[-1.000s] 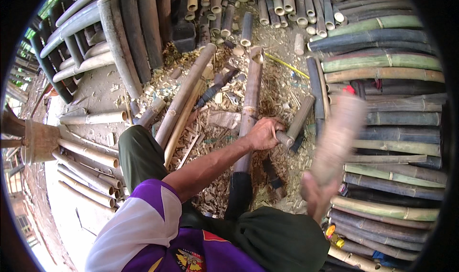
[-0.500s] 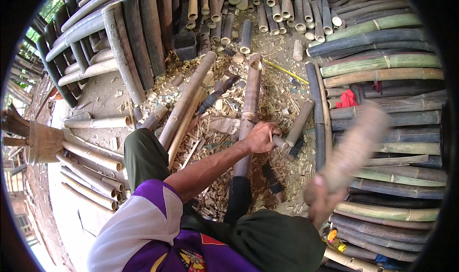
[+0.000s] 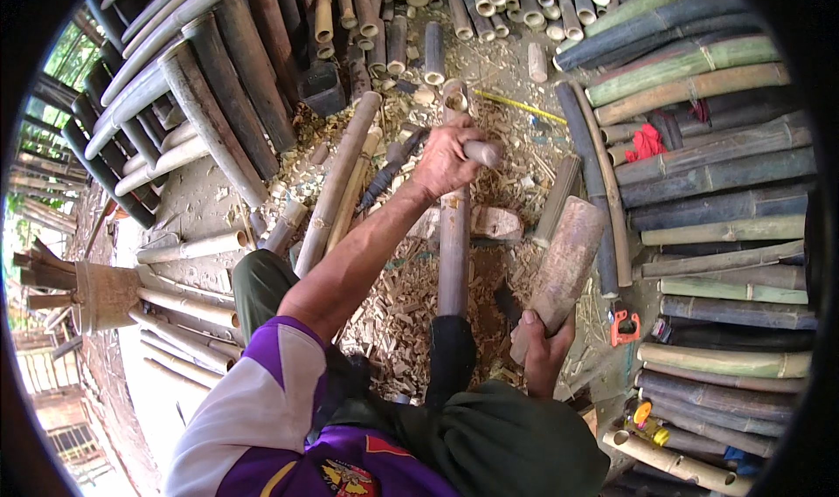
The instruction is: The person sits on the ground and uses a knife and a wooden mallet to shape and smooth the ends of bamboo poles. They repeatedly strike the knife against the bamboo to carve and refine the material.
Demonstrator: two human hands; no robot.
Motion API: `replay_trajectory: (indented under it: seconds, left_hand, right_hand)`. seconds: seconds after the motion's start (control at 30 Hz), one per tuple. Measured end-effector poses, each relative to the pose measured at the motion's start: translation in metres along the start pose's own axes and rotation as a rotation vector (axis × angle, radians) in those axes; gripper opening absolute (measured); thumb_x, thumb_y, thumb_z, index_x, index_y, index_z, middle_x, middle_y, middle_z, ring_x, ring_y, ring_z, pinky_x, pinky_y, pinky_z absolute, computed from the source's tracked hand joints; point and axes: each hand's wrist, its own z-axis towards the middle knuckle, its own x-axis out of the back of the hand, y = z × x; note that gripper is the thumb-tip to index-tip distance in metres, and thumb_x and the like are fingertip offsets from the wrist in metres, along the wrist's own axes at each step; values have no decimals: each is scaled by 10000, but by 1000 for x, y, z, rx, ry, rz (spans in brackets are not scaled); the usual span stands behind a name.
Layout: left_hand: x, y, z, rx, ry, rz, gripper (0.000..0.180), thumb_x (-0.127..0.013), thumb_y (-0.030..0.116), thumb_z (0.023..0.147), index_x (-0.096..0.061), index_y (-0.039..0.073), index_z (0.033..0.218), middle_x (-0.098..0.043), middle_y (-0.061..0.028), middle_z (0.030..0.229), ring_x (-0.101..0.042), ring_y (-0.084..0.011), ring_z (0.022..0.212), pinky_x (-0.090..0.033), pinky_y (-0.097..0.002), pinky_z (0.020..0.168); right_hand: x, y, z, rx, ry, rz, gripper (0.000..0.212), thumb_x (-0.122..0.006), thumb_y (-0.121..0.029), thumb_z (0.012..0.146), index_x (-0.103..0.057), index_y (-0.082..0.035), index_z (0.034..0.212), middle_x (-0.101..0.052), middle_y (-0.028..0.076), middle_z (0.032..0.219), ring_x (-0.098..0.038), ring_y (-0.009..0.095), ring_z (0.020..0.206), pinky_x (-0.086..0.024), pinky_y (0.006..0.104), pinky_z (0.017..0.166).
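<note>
Stacked bamboo poles (image 3: 699, 86) ring you on every side, and the ground (image 3: 393, 296) between them is thick with pale chips. A long bamboo pole (image 3: 453, 252) runs straight out from your knees across those chips. Your left hand (image 3: 447, 158) reaches far forward over it, fingers closed around the handle of a tool (image 3: 483, 152) held against the pole near its far end. Your right hand (image 3: 544, 350) sits low at your right knee, fingers gripping the narrow end of a wooden mallet (image 3: 564, 265), its thick head tilted up and away.
</note>
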Motion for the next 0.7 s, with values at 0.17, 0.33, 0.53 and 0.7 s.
replay_trajectory:
  seconds: [0.17, 0.33, 0.53, 0.7]
  left_hand:
    - [-56, 37, -66, -222, -549, 105, 274, -732, 317, 656, -660, 99, 806, -523, -75, 822, -571, -277, 821, -482, -468, 766]
    - [-67, 47, -122, -169, -692, 74, 391, -763, 241, 553, -687, 88, 905, -563, -102, 986, -596, -310, 1019, -447, -479, 929]
    - [-70, 39, -126, -104, -677, 13, 478, -709, 322, 463, -637, 37, 840, -503, -145, 914, -577, -385, 952, -412, -499, 856]
    - [-65, 46, -114, -54, -741, -21, 473, -682, 320, 451, -577, 6, 789, -523, -165, 928, -587, -396, 959, -418, -515, 866]
  right_hand:
    - [22, 23, -12, -147, 82, 169, 597, -708, -71, 859, -422, -28, 1381, -598, 104, 978, -615, 181, 728, -533, 330, 641]
    - [36, 25, -15, -295, 4, 102, 648, -710, -64, 835, -410, -53, 1410, -599, 101, 940, -609, 184, 668, -521, 338, 595]
    - [40, 29, -17, -316, -16, 108, 612, -717, -71, 831, -442, -51, 1378, -593, 93, 899, -595, 182, 628, -507, 335, 568]
    - [40, 23, -18, -365, 20, 126, 662, -724, -72, 829, -421, -49, 1417, -594, 95, 902, -598, 186, 648, -508, 341, 580]
